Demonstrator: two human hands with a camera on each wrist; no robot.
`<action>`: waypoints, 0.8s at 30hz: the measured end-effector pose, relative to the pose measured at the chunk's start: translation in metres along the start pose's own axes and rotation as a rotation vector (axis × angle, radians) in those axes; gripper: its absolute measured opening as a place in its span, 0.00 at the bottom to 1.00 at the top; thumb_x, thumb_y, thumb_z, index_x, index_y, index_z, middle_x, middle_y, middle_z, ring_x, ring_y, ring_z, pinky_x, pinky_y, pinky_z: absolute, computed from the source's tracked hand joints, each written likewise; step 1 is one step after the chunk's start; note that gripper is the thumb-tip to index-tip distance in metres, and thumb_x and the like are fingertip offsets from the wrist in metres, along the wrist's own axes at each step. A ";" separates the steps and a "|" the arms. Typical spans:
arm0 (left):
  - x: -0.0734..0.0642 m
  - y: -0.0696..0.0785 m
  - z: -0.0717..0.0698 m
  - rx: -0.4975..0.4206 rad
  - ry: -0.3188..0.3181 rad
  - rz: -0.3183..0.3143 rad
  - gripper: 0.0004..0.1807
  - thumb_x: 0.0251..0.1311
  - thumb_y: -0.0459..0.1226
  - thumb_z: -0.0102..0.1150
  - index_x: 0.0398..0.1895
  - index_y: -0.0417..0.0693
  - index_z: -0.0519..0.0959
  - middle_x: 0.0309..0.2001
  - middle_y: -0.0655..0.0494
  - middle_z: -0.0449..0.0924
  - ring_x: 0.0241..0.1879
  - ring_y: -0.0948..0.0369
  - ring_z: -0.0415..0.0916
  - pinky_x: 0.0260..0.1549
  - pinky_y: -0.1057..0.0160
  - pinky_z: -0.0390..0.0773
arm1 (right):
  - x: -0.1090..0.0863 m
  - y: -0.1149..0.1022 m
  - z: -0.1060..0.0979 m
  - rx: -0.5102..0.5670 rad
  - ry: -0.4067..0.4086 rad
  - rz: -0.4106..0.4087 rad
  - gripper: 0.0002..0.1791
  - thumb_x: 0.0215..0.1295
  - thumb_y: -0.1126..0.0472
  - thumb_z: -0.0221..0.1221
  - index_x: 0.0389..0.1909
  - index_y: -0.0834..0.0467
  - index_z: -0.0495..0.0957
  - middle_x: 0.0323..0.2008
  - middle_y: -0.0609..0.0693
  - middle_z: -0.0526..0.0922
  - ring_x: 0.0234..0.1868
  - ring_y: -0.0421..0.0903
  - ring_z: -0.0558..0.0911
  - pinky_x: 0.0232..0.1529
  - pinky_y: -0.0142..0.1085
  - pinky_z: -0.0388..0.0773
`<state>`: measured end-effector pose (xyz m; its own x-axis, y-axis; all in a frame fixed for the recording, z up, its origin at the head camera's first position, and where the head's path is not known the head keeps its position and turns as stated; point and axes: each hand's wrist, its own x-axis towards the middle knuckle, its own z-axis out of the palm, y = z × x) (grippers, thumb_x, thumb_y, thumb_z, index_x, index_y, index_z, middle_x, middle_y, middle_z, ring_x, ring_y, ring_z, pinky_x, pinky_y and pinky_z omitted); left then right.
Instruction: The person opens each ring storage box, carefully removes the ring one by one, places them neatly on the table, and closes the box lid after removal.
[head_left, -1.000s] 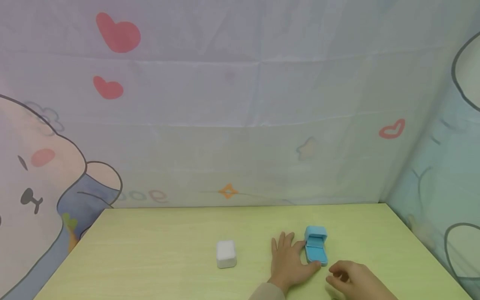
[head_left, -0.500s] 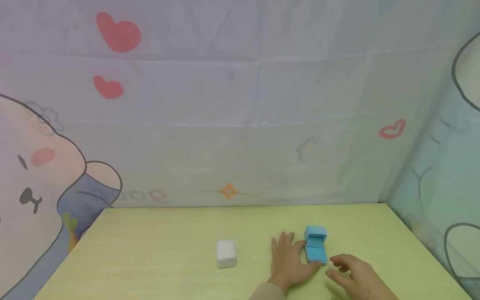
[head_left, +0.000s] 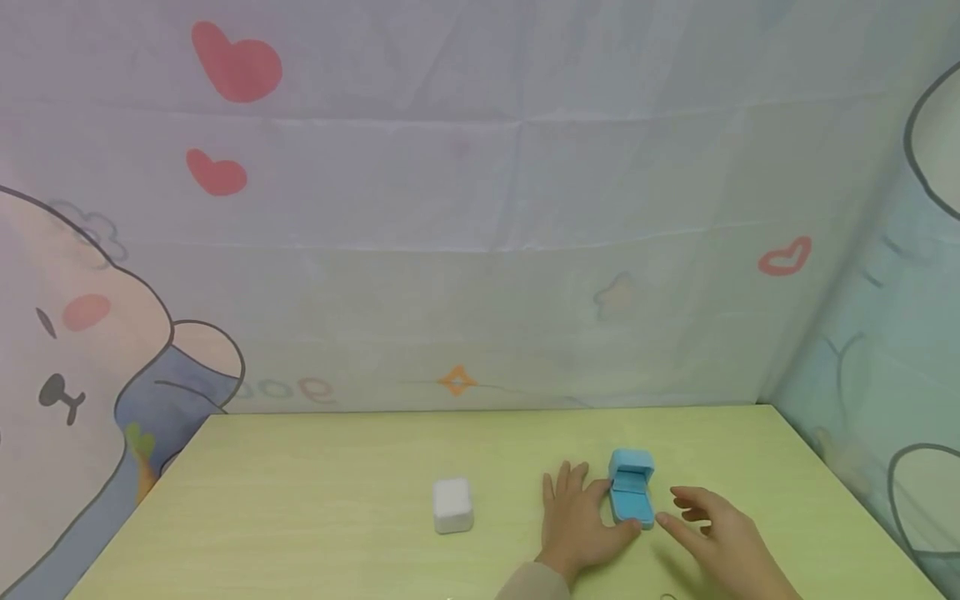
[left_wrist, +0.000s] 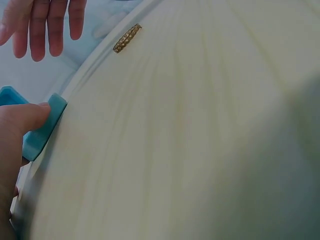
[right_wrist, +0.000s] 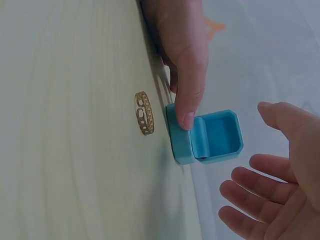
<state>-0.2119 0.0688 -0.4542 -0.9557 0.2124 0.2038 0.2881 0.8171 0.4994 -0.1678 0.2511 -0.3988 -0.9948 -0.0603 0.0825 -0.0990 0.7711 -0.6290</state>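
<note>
A light blue ring box [head_left: 632, 507] stands with its lid raised on the right part of the table. My left hand [head_left: 581, 525] holds it from the left, thumb on the base's front edge and index finger at its side near the hinge. In the right wrist view the left thumb [right_wrist: 190, 97] presses over the rim. My right hand [head_left: 723, 537] hovers just right of the box, fingers apart, holding nothing. A gold openwork ring [right_wrist: 144, 113] lies on the table in front of the box, also visible in the left wrist view.
A small white box [head_left: 452, 505] with rounded edges sits on the pale yellow table [head_left: 322, 475], left of my left hand. Behind the table hangs a printed cloth [head_left: 480, 208] with hearts and a cartoon animal; another cloth side stands at the right.
My right hand has moved up and away from the table's front, beside the ring box, and its fingers have spread apart. The gold ring's edge shows more below. My left hand stays put.
</note>
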 end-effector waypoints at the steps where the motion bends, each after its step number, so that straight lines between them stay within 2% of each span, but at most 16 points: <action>1: 0.000 0.000 0.000 0.000 0.002 0.000 0.34 0.49 0.67 0.53 0.56 0.63 0.76 0.66 0.52 0.66 0.71 0.46 0.53 0.68 0.38 0.48 | 0.001 0.000 0.000 -0.001 0.011 -0.003 0.32 0.63 0.44 0.58 0.58 0.65 0.71 0.53 0.62 0.78 0.48 0.55 0.80 0.44 0.45 0.80; 6: 0.000 0.000 -0.001 0.009 0.013 0.002 0.33 0.49 0.67 0.53 0.55 0.62 0.77 0.66 0.52 0.67 0.71 0.46 0.54 0.67 0.38 0.49 | 0.005 0.000 -0.001 0.021 0.036 0.004 0.34 0.64 0.43 0.56 0.60 0.66 0.69 0.57 0.64 0.75 0.51 0.56 0.80 0.45 0.44 0.80; 14: 0.001 0.000 0.000 0.007 0.012 -0.001 0.33 0.48 0.67 0.53 0.54 0.62 0.77 0.66 0.52 0.67 0.71 0.46 0.54 0.67 0.38 0.49 | 0.011 0.003 -0.001 0.064 0.086 0.010 0.37 0.65 0.41 0.54 0.63 0.66 0.65 0.57 0.66 0.74 0.51 0.57 0.79 0.45 0.44 0.81; 24: 0.002 -0.002 0.003 -0.001 0.013 0.001 0.34 0.48 0.68 0.53 0.54 0.62 0.77 0.66 0.52 0.67 0.71 0.46 0.54 0.67 0.38 0.49 | 0.020 0.002 -0.004 0.120 0.108 0.038 0.40 0.66 0.39 0.51 0.67 0.65 0.58 0.63 0.66 0.68 0.55 0.61 0.76 0.48 0.51 0.78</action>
<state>-0.2144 0.0697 -0.4572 -0.9547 0.2062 0.2146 0.2887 0.8161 0.5005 -0.1880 0.2540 -0.3957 -0.9900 0.0407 0.1351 -0.0699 0.6902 -0.7202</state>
